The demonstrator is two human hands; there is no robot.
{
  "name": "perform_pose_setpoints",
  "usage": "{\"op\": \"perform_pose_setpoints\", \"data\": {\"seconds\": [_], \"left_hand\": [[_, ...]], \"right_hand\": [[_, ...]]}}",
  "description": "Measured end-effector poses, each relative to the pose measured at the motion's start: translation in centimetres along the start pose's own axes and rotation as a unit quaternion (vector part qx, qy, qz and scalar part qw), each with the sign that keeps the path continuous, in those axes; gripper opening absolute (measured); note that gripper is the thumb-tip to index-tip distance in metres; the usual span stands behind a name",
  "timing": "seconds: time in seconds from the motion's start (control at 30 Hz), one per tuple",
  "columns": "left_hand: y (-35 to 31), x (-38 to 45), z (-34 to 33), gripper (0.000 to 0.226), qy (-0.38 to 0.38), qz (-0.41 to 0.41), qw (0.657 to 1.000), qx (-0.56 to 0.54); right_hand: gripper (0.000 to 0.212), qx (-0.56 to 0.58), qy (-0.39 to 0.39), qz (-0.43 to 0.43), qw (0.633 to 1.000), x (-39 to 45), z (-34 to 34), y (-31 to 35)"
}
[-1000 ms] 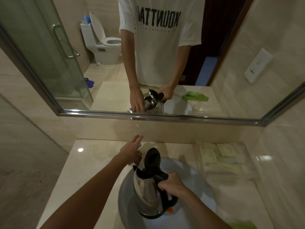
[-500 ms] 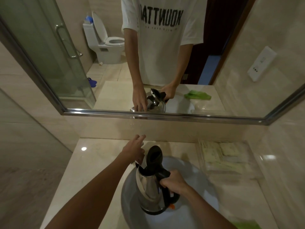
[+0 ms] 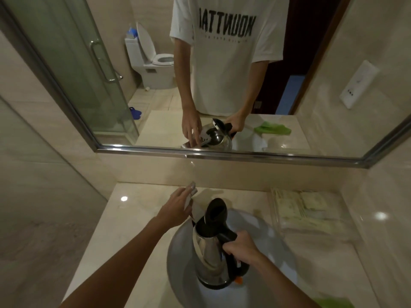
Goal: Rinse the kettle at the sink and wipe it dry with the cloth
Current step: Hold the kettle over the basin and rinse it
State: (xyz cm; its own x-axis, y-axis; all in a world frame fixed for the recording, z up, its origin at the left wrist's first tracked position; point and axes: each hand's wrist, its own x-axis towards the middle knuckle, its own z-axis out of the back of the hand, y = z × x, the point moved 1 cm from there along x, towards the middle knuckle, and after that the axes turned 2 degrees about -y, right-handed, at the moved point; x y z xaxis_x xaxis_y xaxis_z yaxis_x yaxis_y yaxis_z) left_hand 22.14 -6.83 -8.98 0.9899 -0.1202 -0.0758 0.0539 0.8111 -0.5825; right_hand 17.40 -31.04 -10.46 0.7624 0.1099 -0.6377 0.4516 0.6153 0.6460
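The right hand [image 3: 241,248] is clamped round the black handle of the kettle [image 3: 213,252], held upright over the sink [image 3: 178,258], lid open. The left hand [image 3: 175,210] reaches to the tap [image 3: 192,192] at the sink's back edge, fingers loosely together on it. The steel body looks rigid and probably slippery when wet; the handle seems the safest hold. The cloth [image 3: 333,303] lies at the counter's near right edge.
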Motion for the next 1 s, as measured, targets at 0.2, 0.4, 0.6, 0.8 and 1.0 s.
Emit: {"op": "perform_pose_setpoints", "data": {"seconds": [0.2, 0.4, 0.6, 0.8, 1.0], "left_hand": [[-3.0, -5.5, -0.5, 0.034, -0.036, 0.031, 0.993, -0.106], [-6.8, -8.8, 0.6, 0.045, -0.048, 0.014, 0.985, -0.163], [-7.1, -11.5, 2.2, 0.031, -0.085, 0.000, 0.981, -0.177], [-5.5, -14.6, 5.0, 0.025, -0.127, 0.017, 0.972, -0.196], [-1.6, -18.2, 7.4, 0.026, -0.147, 0.020, 0.980, -0.130]], "right_hand": [[0.013, -0.050, 0.019, 0.003, 0.999, -1.9, 0.6, -1.5], [0.027, -0.106, 0.022, 0.046, 0.993, -4.2, 1.3, -1.7], [0.024, -0.128, -0.005, 0.093, 0.987, -6.6, 0.5, -0.8], [0.024, -0.095, -0.014, 0.125, 0.987, -8.7, -2.8, 0.6], [0.017, -0.039, -0.029, 0.137, 0.989, -11.6, -7.3, 2.9]]}}
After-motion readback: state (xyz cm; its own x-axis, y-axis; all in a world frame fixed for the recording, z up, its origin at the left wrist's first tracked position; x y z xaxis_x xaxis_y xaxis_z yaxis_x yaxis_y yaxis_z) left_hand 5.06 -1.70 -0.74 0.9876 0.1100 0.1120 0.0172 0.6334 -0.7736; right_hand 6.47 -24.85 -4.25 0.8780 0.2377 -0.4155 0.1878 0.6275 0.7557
